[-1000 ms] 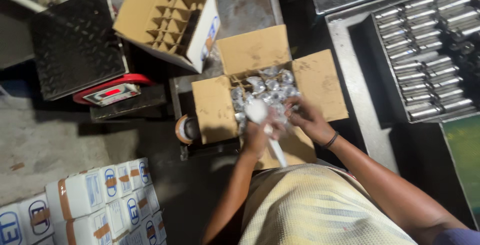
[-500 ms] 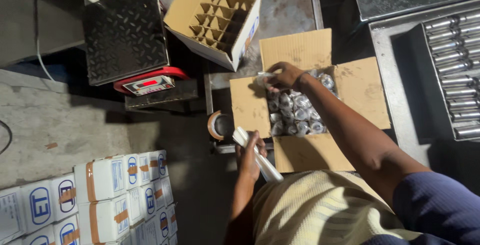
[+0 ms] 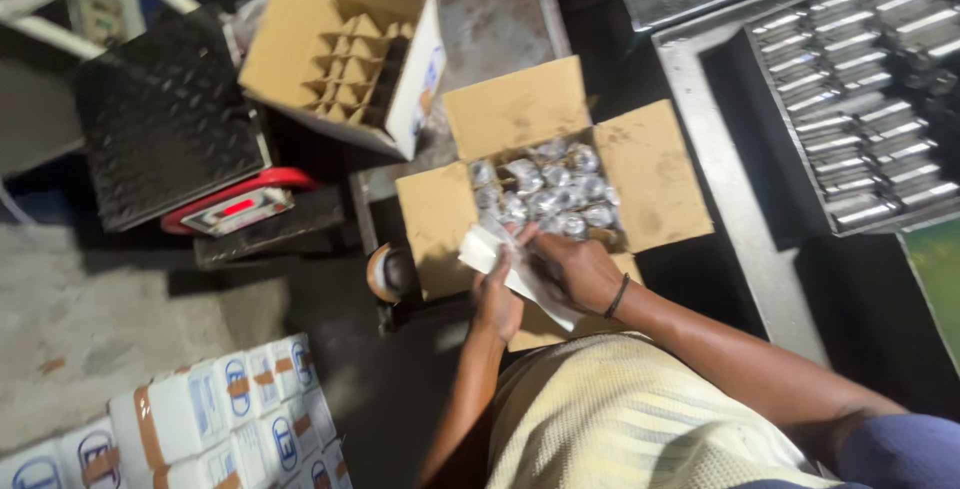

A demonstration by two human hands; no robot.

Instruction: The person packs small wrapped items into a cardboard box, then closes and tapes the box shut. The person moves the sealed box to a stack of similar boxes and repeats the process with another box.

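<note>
A grey concrete floor [image 3: 90, 349] fills the lower left, and on it stands a stack of white cartons with blue and orange markings [image 3: 215, 419]. Above them sits a dark platform scale with a chequered metal plate [image 3: 165, 114] and a red-edged display. At the far right a dark metal tray of silver tubular parts [image 3: 860, 99] lies in rows on a grey metal table [image 3: 720, 169].

Near the top centre an empty brown cardboard box with a cardboard divider grid [image 3: 345, 49] leans tilted, its cells open. Just below and to the right of it is the open brown cardboard box with spread flaps [image 3: 650, 174], packed with small items in shiny clear wrapping [image 3: 545, 194]. A brown roll of packing tape [image 3: 385, 271] stands just left of this box.

Both hands meet at the box's near edge. The left hand [image 3: 497, 299] has its grip closed around the lower part of a white, flat wrapped piece [image 3: 490, 249], which stands over the near-left corner of the open box. The right hand [image 3: 575, 269] pinches what looks like thin clear wrapping on the same piece, though blur makes that uncertain; a dark band circles its wrist.
</note>
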